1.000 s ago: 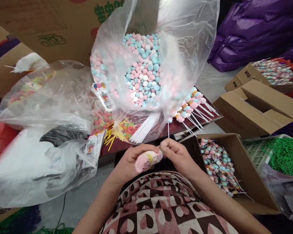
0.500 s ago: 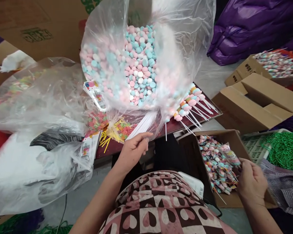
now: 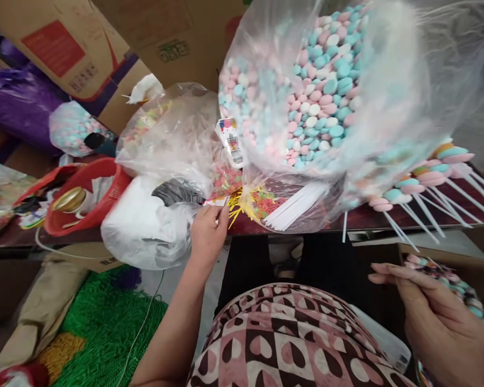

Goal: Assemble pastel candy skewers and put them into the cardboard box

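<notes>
My left hand (image 3: 210, 231) is at the table's front edge, its thumb and fingers closed over a stack of printed cards (image 3: 216, 201), mostly hidden under the hand. Close by lie yellow twist ties (image 3: 242, 207) and a bundle of white sticks (image 3: 292, 207) on clear plastic with small ring candies (image 3: 266, 203). My right hand (image 3: 443, 317) hangs over a carton of wrapped candy skewers (image 3: 463, 293), fingers stretched out and nothing visible in them. Unwrapped candy skewers (image 3: 407, 185) lie at the table's right, sticks pointing toward me.
A large clear bag of pink, blue and white candies (image 3: 314, 107) stands at the back. Left of it are a bag of gummy candies (image 3: 177, 134), a white plastic bag (image 3: 141, 226) and a red basket (image 3: 92, 199). Green shredded filler (image 3: 108, 317) covers the floor at left.
The view has swung left. My left hand has moved from beside the white sticks to the printed cards. My right hand has let go of a wrapped candy skewer and drawn back from the carton.
</notes>
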The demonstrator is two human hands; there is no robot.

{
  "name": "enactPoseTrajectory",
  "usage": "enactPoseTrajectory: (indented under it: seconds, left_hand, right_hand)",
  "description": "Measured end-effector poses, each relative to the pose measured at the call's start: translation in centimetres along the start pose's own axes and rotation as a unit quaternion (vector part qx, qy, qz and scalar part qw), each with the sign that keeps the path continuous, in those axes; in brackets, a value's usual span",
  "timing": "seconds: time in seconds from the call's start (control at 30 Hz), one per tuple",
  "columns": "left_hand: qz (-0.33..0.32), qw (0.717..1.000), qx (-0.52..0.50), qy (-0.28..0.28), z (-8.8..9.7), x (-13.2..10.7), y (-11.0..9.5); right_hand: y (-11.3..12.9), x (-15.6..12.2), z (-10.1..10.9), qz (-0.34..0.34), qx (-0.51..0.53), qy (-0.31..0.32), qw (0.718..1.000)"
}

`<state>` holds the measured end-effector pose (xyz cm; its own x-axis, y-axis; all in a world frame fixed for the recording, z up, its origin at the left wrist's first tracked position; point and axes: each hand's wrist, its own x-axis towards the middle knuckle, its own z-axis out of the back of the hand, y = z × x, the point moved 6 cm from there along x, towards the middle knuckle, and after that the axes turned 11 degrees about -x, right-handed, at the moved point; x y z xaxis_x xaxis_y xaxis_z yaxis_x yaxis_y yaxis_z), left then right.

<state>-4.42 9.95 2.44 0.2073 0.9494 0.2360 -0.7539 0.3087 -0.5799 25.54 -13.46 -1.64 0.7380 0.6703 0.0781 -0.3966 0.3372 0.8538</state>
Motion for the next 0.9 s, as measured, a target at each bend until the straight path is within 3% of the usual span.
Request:
enactPoseTrajectory:
  seconds: [0.1, 0.23, 0.37, 0.6, 0.73, 0.83, 0.9]
  left_hand:
    - [0.005, 0.991, 0.134, -0.027, 1.2, 0.7, 3.6]
    - [0.036, 0.983, 0.182, 0.004, 0.1, 1.7, 6.6]
    - [0.075, 0.987, 0.144, -0.009, -0.4, 2.4, 7.6]
    - [0.084, 0.989, 0.116, -0.026, 0.3, 2.8, 8.1]
    - [0.036, 0.996, 0.030, -0.081, 1.3, 1.8, 7.1]
    - [-0.092, 0.986, -0.064, -0.124, 1.6, 0.2, 3.8]
    - [-0.189, 0.969, -0.115, -0.115, 0.8, -1.0, 0.8]
  right_hand:
    - [1.4, 0.2, -2.4, 0.029, 0.038, 0.067, 0.997]
    - [2.6, 0.0, -4.8, 0.052, 0.058, 0.114, 0.990]
    - [3.6, -0.6, -6.5, 0.070, 0.077, 0.150, 0.983]
    - [3.3, -1.3, -8.1, 0.086, 0.092, 0.194, 0.973]
    - [3.0, -1.2, -8.3, 0.080, 0.098, 0.205, 0.970]
    - [3.3, -0.8, -9.4, 0.016, 0.107, 0.244, 0.964]
    - [4.0, -0.5, -10.9, -0.055, 0.154, 0.302, 0.939]
